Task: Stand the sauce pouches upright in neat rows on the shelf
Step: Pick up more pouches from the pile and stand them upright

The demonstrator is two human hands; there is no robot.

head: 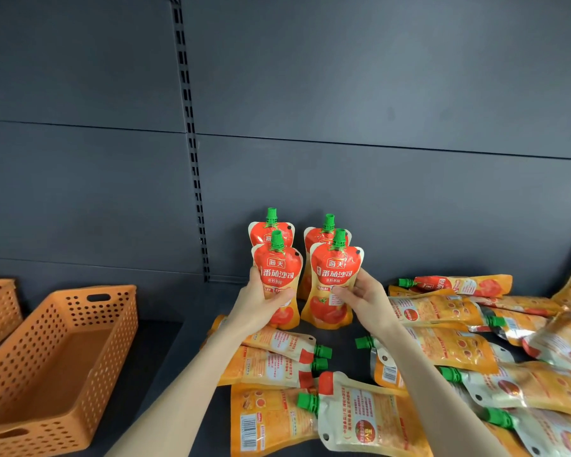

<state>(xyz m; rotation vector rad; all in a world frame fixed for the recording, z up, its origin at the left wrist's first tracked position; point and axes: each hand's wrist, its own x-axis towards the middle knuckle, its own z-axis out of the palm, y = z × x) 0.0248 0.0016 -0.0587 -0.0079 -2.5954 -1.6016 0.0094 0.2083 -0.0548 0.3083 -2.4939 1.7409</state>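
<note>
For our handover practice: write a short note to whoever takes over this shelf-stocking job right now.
Hands: left hand grips the front-left tomato sauce pouch; right hand grips the front-right tomato sauce pouch. Both are upright, green caps up.
Done: two rear pouches stand upright by the back panel, one behind each held pouch.
Left: set the front pair down squarely, then stand the flat pouches, scattered across the shelf in front and to the right, in rows.
An orange perforated basket sits at the left.
</note>
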